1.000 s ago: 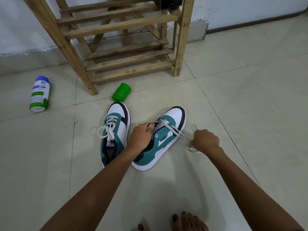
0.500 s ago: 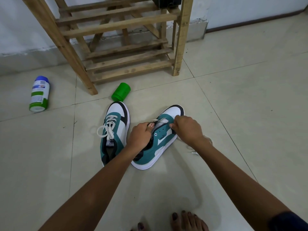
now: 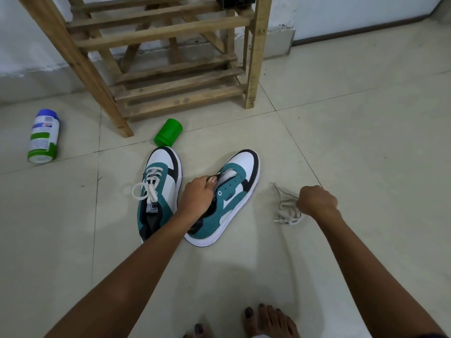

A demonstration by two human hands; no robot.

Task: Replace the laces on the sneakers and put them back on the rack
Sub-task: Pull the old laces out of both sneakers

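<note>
Left-hand grip [image 3: 199,198] held the unlaced sneaker [image 3: 229,196] by its tongue edge, toe toward the rack [image 3: 256,52]. Right-hand grip [image 3: 317,201], fingers curled, held the removed lace [image 3: 284,207] on the floor, just right of that sneaker.

No wording can be read. The tongue tag [image 3: 154,206] of the laced sneaker [image 3: 159,191] bears dark marks, and the label on the bottle [image 3: 44,136] carries print, both too small to read.
</note>
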